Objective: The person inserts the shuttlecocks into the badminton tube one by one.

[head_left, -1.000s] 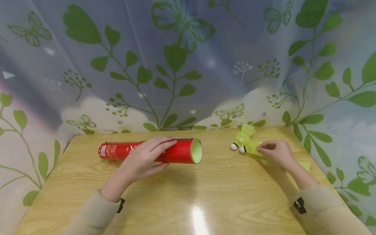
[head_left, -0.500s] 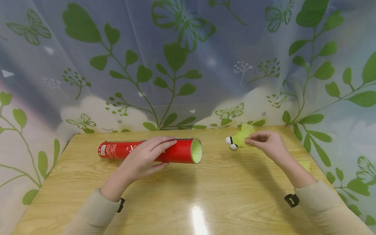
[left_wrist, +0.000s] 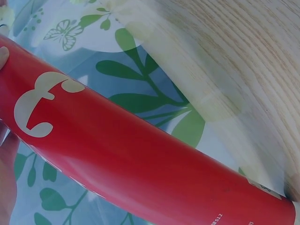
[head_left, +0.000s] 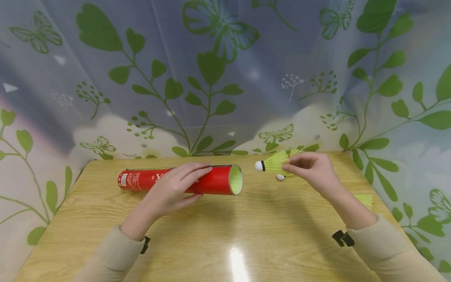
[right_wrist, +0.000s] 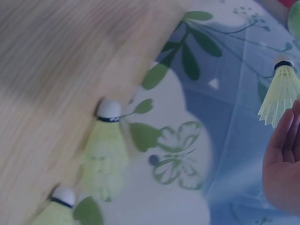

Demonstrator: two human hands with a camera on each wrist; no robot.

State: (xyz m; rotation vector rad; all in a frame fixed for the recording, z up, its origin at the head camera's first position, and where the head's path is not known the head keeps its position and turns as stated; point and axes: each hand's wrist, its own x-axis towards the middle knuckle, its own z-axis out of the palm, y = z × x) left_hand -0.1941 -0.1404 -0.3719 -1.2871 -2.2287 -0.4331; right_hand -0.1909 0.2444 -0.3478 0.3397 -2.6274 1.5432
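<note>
My left hand point(head_left: 176, 188) grips a red cylindrical shuttlecock tube point(head_left: 215, 181), which lies sideways with its open end facing right. The left wrist view shows the tube point(left_wrist: 126, 150) up close, with only parts of the hand point(left_wrist: 6, 180) at the left edge. My right hand point(head_left: 315, 172) pinches a yellow shuttlecock point(head_left: 273, 162) by its skirt, its white cork pointing left at the tube's mouth, a short gap away. In the right wrist view this shuttlecock point(right_wrist: 282, 89) stands out beyond the fingertips of the right hand point(right_wrist: 283, 173).
A second shuttlecock point(head_left: 280, 177) lies behind the held one, mostly hidden. Another yellow skirt point(head_left: 364, 200) shows beyond the right wrist. Two loose shuttlecocks appear in the right wrist view. The wooden table point(head_left: 197, 243) meets a leaf-patterned curtain point(head_left: 246, 98) at the back.
My right hand has picked up one shuttlecock from beside another and carried it left toward the tube's mouth. The left hand and the tube have stayed almost still.
</note>
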